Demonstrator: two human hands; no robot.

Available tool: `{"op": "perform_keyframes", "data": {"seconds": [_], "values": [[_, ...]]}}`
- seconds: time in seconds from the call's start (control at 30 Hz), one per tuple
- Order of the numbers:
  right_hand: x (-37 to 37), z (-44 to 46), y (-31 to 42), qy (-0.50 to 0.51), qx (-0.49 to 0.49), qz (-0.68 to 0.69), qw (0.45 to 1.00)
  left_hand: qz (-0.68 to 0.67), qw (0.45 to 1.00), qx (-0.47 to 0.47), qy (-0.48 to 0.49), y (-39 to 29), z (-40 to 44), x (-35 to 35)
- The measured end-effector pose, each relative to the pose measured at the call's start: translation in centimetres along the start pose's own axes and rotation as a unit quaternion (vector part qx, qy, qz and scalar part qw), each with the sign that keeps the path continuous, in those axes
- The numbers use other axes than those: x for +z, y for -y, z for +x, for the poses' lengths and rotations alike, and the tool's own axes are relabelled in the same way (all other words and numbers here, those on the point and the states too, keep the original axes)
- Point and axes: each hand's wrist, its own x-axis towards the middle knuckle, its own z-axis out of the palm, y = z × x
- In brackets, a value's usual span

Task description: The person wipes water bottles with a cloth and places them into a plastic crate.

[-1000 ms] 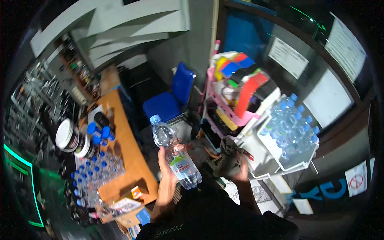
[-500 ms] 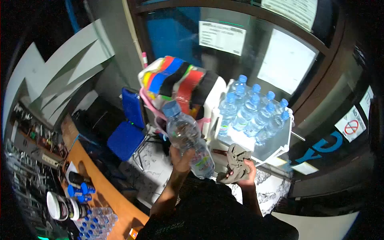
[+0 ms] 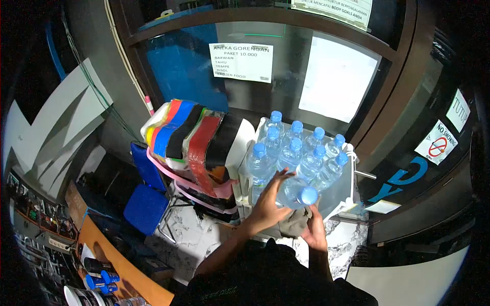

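While the left hand [image 3: 269, 206] wraps its fingers and thumb about the body of a bottle [image 3: 293, 190], the right hand [image 3: 316, 230] grasps a bunched grey-brown cloth [image 3: 293, 225] just beneath it. From where I stand, the bottle hangs tilted over the near edge of the rack [image 3: 345, 184], its blue cap [image 3: 309, 196] pointing back toward the person; whether cloth and plastic touch, I can't tell. Nine more bottles [image 3: 291, 161] stand upright on the surface, packed close from its left edge nearly to its right, leaving a bare strip by the near right corner. Off the left edge sits a striped box [image 3: 204, 145], with a blue chair [image 3: 145, 206] farther left. I can't make out a water line in the held bottle, so its weight is a guess: light if drained, top-heavy and lively if full. Its wall looks thin and smooth, likely to dent under a hard squeeze and to slip if damp, though hardly to break. I'd hold it round the middle of the body, or by the firmer neck under the cap. The cloth should be soft, limp and nearly weightless, easily pinched anywhere.
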Motion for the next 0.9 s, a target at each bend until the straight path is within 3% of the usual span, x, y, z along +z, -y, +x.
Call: {"op": "perform_keyframes", "data": {"seconds": [0.07, 0.13, 0.3, 0.37, 0.4, 0.47, 0.7, 0.8, 0.9], "values": [[-2.7, 2.3, -1.1, 0.021, 0.014, 0.020, 0.999, 0.013, 1.000, 0.016, 0.010, 1.6, -0.4, 1.0], [-2.2, 2.7, -1.0, 0.024, 0.036, 0.031, 0.999, 0.024, 0.999, -0.029, 0.007, 2.7, -0.7, 1.9], [-1.5, 3.2, -0.3, 0.038, 0.030, 0.066, 0.997, 0.049, 0.999, -0.012, -0.020, 4.5, -1.2, 2.4], [-2.4, 3.9, -0.5, 0.066, 0.040, 0.090, 0.993, 0.204, 0.978, 0.025, -0.044, 4.5, -1.3, 2.4], [-2.1, 3.7, -0.4, 0.064, 0.042, 0.089, 0.993, 0.203, 0.978, 0.023, -0.044, 4.4, -1.3, 2.3], [-1.2, 3.2, 0.1, 0.044, 0.036, 0.066, 0.996, 0.323, 0.936, 0.123, -0.070, 4.3, -1.4, 1.9], [-2.5, 4.1, -0.5, 0.037, 0.068, 0.097, 0.992, 0.311, 0.949, 0.057, -0.015, 2.6, -0.7, 0.7], [-2.7, 4.3, -0.5, 0.056, 0.076, 0.108, 0.990, 0.317, 0.948, 0.024, -0.034, 2.0, -0.1, 0.8], [-1.6, 3.8, 0.0, 0.050, 0.089, 0.084, 0.991, 0.210, 0.973, -0.039, -0.081, 1.3, 0.8, 0.3]]}}
